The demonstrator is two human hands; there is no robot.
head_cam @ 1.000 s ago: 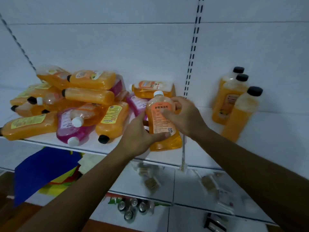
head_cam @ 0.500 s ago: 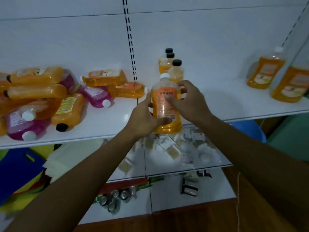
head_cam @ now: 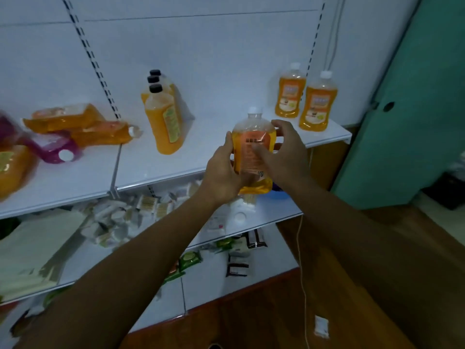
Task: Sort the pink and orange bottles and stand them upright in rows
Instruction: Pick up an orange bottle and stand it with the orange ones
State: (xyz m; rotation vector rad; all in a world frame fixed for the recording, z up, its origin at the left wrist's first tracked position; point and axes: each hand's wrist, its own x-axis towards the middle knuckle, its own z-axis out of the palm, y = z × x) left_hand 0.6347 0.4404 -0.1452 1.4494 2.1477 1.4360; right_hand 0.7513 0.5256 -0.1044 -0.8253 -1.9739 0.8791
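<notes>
Both hands are on one clear plastic bottle of orange liquid with a white cap, kept upright in the air right at the front edge of the white metal shelf. The left hand wraps its lower left side, and the right hand curls round the right side with fingers across the orange label.

Further right, two white-capped orange bottles stand near the shelf's end. To the left, three black-capped orange bottles stand in a row front to back. Far left, orange ones and a pink bottle lie flat in a pile.
</notes>
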